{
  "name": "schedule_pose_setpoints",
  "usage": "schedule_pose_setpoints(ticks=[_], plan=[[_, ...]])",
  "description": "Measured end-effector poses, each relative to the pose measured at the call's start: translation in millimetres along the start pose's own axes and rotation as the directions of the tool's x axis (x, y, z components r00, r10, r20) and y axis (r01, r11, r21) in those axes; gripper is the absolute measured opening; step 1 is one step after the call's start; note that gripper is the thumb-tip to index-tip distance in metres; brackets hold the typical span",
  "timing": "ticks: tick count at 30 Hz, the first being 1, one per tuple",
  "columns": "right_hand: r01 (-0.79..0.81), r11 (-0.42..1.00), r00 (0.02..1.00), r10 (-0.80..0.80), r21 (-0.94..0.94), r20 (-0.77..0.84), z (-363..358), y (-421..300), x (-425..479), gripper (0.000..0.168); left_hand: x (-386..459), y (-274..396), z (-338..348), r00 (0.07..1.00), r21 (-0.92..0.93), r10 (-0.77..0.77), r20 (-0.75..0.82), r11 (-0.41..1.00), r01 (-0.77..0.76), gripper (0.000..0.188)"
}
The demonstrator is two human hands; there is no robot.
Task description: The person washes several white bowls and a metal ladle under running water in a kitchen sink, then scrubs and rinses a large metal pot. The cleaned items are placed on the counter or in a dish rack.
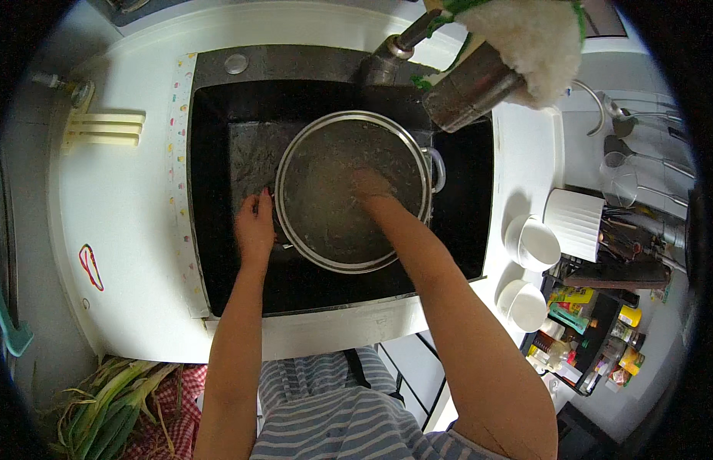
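A large round metal pot full of cloudy water stands in a dark sink. My left hand is at the pot's left side, fingers curled by its handle; whether it grips the handle is hard to tell. Under the water, near the pot's middle, is my right hand, blurred, and what it touches is hidden. On the pot's right side a loop handle sticks out. The faucet reaches in from the top right, with a pale fluffy thing by it.
Two stacks of white bowls sit on the right counter, beside a black rack of bottles and packets. A cream slotted rack and a red cord loop are on the left. Green leafy stalks lie at the lower left.
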State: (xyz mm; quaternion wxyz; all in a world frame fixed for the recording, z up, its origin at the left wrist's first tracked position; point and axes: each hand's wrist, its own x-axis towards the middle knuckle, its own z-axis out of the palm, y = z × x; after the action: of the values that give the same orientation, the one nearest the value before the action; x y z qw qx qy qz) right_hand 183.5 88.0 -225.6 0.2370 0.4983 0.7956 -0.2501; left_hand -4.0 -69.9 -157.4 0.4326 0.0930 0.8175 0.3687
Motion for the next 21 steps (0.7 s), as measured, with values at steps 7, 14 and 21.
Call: schedule_pose_setpoints(ticks=[7,14,21], plan=[[0.619,0.537,0.682,-0.007,-0.573,0.731,79.3,68.8,-32.4,0.047,12.2,-21.3,14.0,1.000,-0.068,0.026,-0.011,0.997,-0.026,0.053],[0.423,0.886,0.905,-0.404,0.191,-0.130,41.4,-69.5,-27.6,0.041,1.9,-9.4,8.1,0.988,-0.006,0.089,-0.124,0.996,-0.090,0.054],[0.411,0.282,0.847,-0.469,-0.867,0.250,-64.4,-30.7,0.2,0.042,0.8,-3.2,2.1,0.994,-0.090,0.099,-0.045,0.991,-0.103,0.047]])
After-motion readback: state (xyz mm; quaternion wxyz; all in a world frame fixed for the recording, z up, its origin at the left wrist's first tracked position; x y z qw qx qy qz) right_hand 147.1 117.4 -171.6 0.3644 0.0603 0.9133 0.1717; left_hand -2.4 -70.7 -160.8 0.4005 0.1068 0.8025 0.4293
